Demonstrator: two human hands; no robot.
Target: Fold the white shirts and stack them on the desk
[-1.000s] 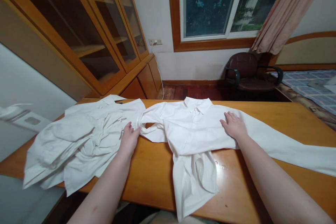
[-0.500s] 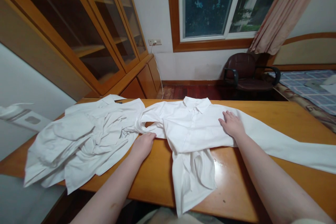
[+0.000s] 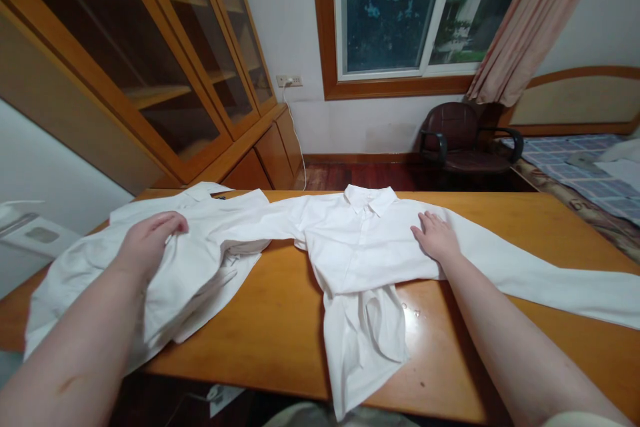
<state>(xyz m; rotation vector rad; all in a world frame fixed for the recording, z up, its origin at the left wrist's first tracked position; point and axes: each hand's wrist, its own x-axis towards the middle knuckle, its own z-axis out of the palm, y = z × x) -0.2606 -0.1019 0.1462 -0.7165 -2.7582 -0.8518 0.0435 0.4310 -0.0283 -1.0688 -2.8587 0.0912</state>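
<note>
The white shirt (image 3: 345, 247) lies between the hands on the worktop (image 3: 270, 333), sleeve axis left to right. The right hand (image 3: 435, 235), nearer its body, rests flat, ungrasping; the left hand (image 3: 157, 237) pinches white cloth (image 3: 187, 257) beyond.

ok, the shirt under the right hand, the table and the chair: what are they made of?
Shirt: matte woven-looking cloth, maybe cotton; soft folds and creases.
Table: wood or veneer, glossy, varnish-like; reflected glare near the front.
Chair: leather or imitation; smooth brown surface, slight sheen.
</note>
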